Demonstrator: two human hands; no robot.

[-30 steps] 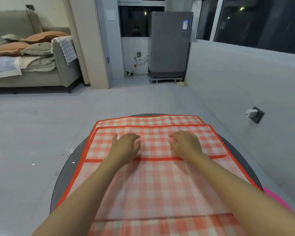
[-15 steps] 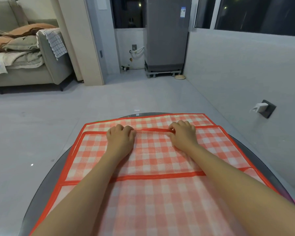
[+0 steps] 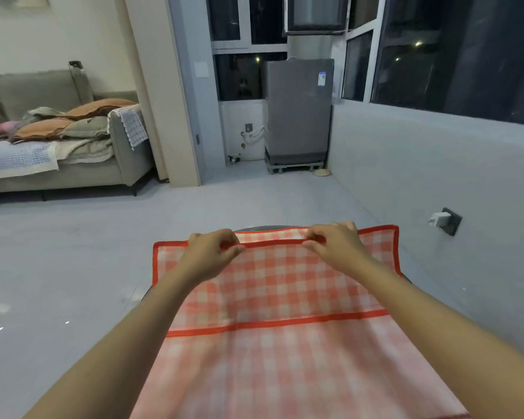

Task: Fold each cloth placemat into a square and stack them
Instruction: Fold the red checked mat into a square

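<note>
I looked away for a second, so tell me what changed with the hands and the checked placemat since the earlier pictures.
Both hands went from lying flat on the placemat to pinching its red far edge. The left hand and right hand moved forward to that edge, took a grip and lifted it. The far part now hides more of the cloth beneath. The placemat stayed on the round table, and both hands stayed side by side.

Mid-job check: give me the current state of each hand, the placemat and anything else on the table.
Left hand: pinching the far red edge of the placemat.
Right hand: pinching the same edge.
Red-and-white checked cloth placemat: far edge lifted, not yet square.
Round dark table: mostly covered by cloth.
</note>
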